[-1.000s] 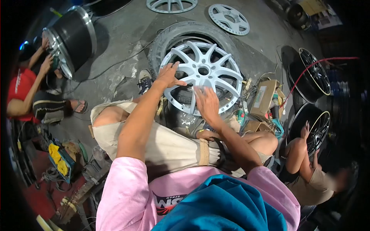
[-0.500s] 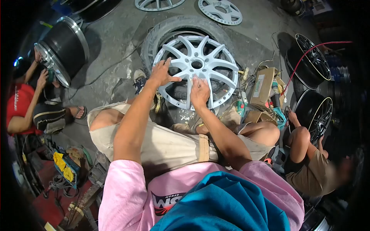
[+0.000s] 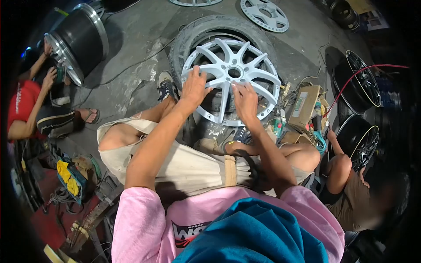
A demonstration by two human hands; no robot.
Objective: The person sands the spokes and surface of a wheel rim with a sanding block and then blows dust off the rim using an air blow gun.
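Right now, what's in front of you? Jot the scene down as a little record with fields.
Left hand: spread over the near-left spokes of the pale wheel face
Right hand: fingertips by its hub; whether they grip anything is unclear
Support: tire lying flat beneath
Right side: open cardboard box
Far side: another pale wheel face
People nearby: one in red, hands at a bright-rimmed wheel; one in brown

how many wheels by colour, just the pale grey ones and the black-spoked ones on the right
Pale grey: 3 (the ten-spoke wheel, the five-spoke wheel, the wheel cut off by the top edge)
Black-spoked, right side: 2 (upper wheel, lower wheel)
Total: 5
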